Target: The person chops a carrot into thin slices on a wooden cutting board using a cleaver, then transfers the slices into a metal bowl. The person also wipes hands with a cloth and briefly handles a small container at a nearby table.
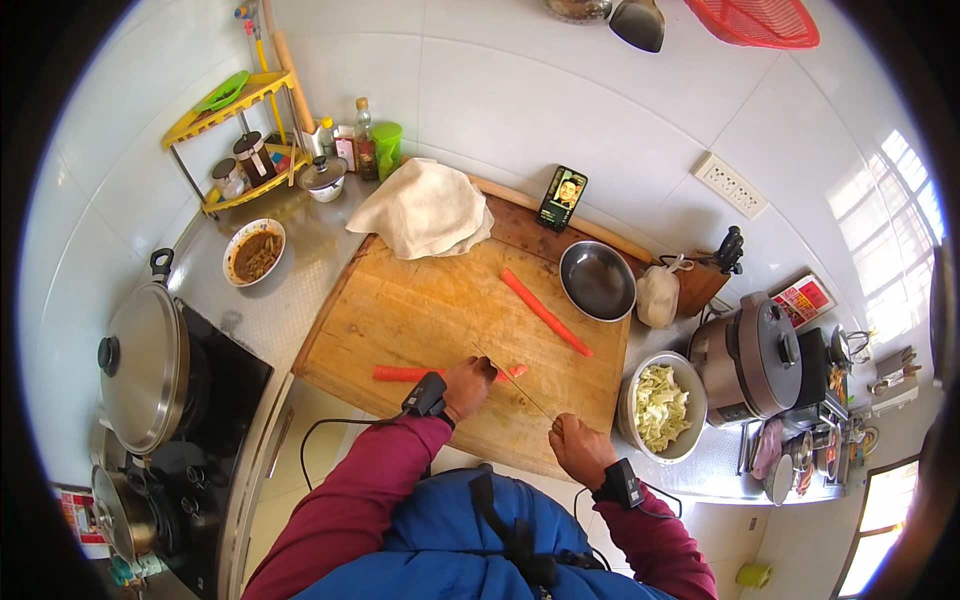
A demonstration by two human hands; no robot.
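Observation:
My left hand (pixel 469 388) presses a peeled carrot (pixel 401 373) down on the wooden cutting board (pixel 420 307), fingertips curled beside the blade. In my right hand (pixel 583 450) is the handle of a kitchen knife (pixel 531 397), seen almost edge-on as a thin line. The blade crosses the carrot's right end. Small cut carrot pieces (pixel 517 370) lie just right of the blade. Farther back, a second whole peeled carrot (pixel 545 311) rests slantwise on the board. My fingers hide part of the first carrot.
A metal bowl (pixel 598 281) sits at the board's back right, a cream cloth (pixel 424 210) at its back left. Right of the board stand a pot of chopped cabbage (pixel 660 409), a knife block (pixel 699 281) and an electric pressure cooker (pixel 750 367). A phone (pixel 562 198) leans behind.

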